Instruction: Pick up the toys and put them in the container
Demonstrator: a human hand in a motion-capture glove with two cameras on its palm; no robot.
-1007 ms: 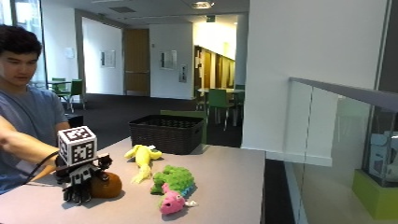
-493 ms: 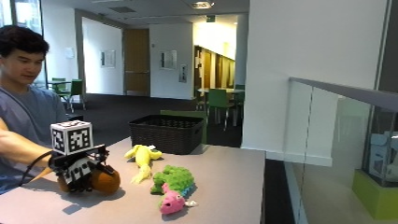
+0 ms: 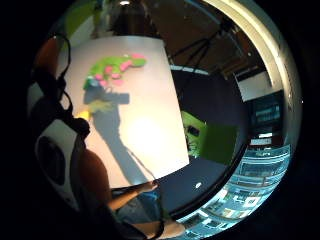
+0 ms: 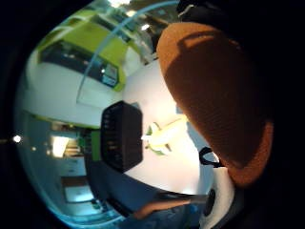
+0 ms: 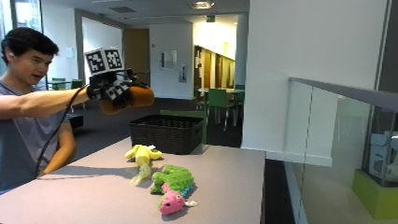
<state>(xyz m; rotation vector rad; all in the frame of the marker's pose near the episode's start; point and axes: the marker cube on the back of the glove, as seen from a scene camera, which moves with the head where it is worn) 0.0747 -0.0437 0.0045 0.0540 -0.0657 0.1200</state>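
My gloved right hand (image 5: 112,88) grips an orange-brown plush toy (image 5: 133,98) high above the table, to the left of the black woven basket (image 5: 167,134). The same orange toy (image 4: 214,95) fills much of the thumb side palm view, with the basket (image 4: 121,136) beyond it. A yellow plush toy (image 5: 143,156) lies on the table in front of the basket. Closer to the front lies a green and pink plush toy (image 5: 171,184). The little finger side view looks down on the green and pink toy (image 3: 112,70) and the yellow toy (image 3: 97,106).
The grey table (image 5: 93,200) runs from the basket toward the near edge. A glass railing (image 5: 336,140) stands to the right of it. The person's bare left arm (image 5: 59,154) hangs beside the table's left side.
The hand has lifted the orange toy from the table's left front up to shoulder height and toward the basket. The outside camera's picture has shifted as well.
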